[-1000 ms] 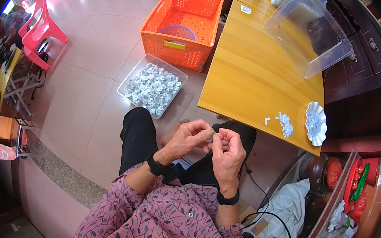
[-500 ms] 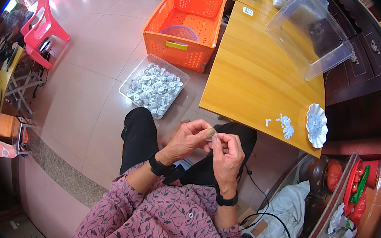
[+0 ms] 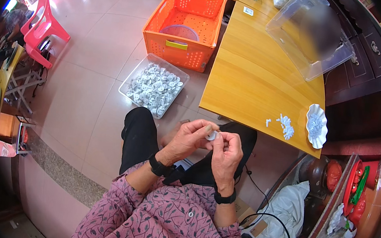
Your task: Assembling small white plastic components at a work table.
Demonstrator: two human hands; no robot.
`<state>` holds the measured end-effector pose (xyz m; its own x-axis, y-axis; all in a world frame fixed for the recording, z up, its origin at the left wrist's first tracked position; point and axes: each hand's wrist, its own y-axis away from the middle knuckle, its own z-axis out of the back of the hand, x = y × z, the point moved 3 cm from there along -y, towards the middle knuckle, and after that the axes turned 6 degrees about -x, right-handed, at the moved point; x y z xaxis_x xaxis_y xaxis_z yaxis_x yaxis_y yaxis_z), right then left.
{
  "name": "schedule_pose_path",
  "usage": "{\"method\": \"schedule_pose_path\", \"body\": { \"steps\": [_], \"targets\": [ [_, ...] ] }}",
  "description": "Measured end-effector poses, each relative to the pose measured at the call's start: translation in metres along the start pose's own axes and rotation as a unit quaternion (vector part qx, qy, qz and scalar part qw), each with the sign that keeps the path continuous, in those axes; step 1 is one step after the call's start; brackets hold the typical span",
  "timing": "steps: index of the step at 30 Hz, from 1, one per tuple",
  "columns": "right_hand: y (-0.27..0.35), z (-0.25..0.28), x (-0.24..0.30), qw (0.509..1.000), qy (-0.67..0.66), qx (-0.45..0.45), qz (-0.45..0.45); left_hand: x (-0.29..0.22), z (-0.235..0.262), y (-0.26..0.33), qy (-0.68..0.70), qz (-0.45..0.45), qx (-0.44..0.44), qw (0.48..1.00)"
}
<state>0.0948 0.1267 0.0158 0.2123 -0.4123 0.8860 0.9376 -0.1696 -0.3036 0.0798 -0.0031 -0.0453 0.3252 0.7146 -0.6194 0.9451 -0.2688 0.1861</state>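
- Small white round piece (image 3: 212, 135) sits pinched between both hands over the lap, same spot as a moment ago.
- Left hand (image 3: 191, 139) stays curled, thumb and fingers closed on it.
- Right hand (image 3: 225, 152) grips its other edge, barely shifted: fiddly work still going.
- Clear tray of white pieces (image 3: 154, 85) waits on the floor; loose bits (image 3: 285, 125) lie on the bench (image 3: 256, 75).

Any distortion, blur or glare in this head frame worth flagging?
Head view: strong fisheye bending the wooden table edges, black vignette at the rim; hands sharp; a blurred patch over the clear plastic bin; soft glare on the floor tiles.
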Motion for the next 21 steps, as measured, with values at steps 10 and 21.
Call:
{"method": "schedule_pose_path", "body": {
  "steps": [10,21],
  "targets": [
    [-0.001,0.014,0.012,0.995,0.008,-0.076,0.061,-0.001,-0.008,0.001,0.102,-0.001,0.047,0.994],
    [0.008,0.010,0.028,0.988,0.078,-0.080,0.103,0.001,-0.007,0.004,0.082,-0.001,0.043,0.996]
  ]
}}
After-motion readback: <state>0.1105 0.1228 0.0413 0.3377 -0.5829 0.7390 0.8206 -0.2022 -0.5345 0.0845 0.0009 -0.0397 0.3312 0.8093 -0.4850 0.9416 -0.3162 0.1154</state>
